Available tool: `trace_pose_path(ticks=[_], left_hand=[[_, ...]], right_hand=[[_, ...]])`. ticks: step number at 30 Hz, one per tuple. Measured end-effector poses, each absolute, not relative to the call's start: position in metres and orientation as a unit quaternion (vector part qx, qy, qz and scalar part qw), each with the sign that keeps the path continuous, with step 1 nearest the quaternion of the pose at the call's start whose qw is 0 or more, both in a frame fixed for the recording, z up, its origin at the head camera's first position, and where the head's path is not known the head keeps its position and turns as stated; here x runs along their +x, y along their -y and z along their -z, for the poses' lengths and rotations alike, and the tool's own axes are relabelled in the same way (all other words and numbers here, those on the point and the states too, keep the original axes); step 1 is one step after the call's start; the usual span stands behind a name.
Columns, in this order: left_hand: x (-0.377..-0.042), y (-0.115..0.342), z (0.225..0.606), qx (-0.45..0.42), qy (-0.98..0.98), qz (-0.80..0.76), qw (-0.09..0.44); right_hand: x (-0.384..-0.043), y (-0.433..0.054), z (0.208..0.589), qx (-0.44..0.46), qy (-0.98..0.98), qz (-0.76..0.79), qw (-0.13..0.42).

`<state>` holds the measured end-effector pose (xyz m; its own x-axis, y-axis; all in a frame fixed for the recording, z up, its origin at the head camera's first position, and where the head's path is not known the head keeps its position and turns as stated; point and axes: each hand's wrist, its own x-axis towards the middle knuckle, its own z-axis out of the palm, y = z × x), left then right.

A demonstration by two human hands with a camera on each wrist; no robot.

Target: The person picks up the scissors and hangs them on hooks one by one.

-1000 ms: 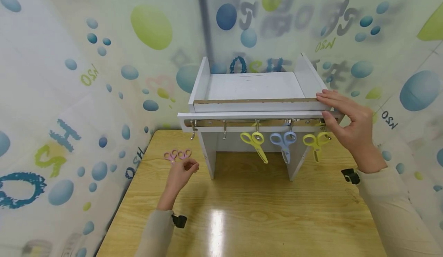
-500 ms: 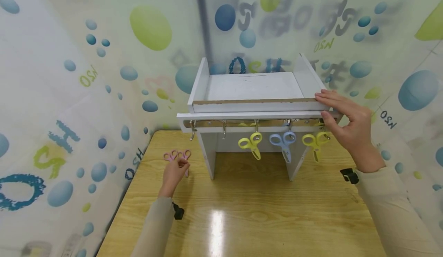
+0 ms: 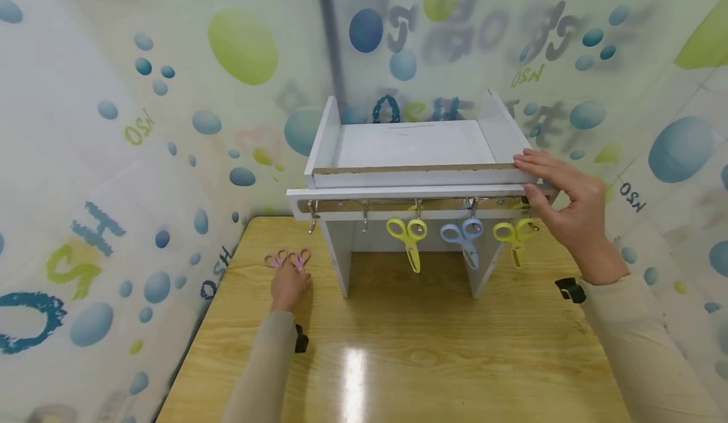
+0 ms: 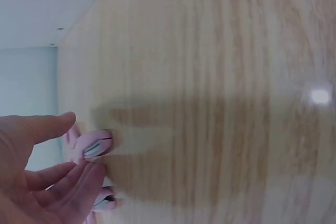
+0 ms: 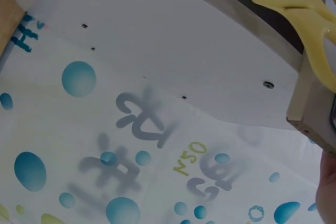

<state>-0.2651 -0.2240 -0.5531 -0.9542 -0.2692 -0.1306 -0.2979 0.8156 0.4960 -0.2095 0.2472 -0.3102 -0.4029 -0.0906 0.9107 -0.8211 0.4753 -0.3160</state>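
Two pairs of pink scissors point(image 3: 299, 259) lie on the wooden table at the left of a small white shelf point(image 3: 421, 178). My left hand point(image 3: 289, 287) is over their near side. In the left wrist view its thumb and fingers are spread apart around the tip end of one pink pair point(image 4: 97, 141), with a second pair partly hidden behind the fingers. At the shelf's front right corner, my right hand point(image 3: 577, 205) holds on, fingers over the top edge and thumb against the hook rail point(image 3: 341, 205). Yellow scissors point(image 3: 414, 260), blue scissors point(image 3: 469, 255) and more yellow scissors point(image 3: 517, 257) hang there.
Two hooks at the rail's left end, including the outermost hook point(image 3: 312, 217), carry nothing. The shelf stands on two side panels on the wooden table point(image 3: 409, 347). Patterned walls point(image 3: 244, 126) close in behind and on both sides.
My left hand has moved forward onto the pink scissors. The hanging yellow scissors near the middle have swung on their hook. My right hand keeps its place on the shelf.
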Motion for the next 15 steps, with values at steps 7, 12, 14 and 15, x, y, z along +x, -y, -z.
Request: trace_pose_path(ticks=[7,12,14,15], left_hand=[[-0.268,0.223,0.565,-0.161,-0.96,-0.227,0.012],[-0.269,0.222,0.568,-0.165,-0.958,-0.234,-0.007],[-0.268,0.221,0.568,-0.164,-0.957,-0.239,-0.014],[-0.268,0.221,0.568,-0.165,-0.957,-0.24,-0.015]], right_hand=[[-0.208,-0.246,0.31,0.312,0.728,-0.413,0.449],[-0.208,-0.245,0.31,0.308,0.73,-0.414,0.449],[-0.208,-0.245,0.31,0.305,0.731,-0.412,0.45],[-0.208,-0.245,0.31,0.304,0.732,-0.412,0.45]])
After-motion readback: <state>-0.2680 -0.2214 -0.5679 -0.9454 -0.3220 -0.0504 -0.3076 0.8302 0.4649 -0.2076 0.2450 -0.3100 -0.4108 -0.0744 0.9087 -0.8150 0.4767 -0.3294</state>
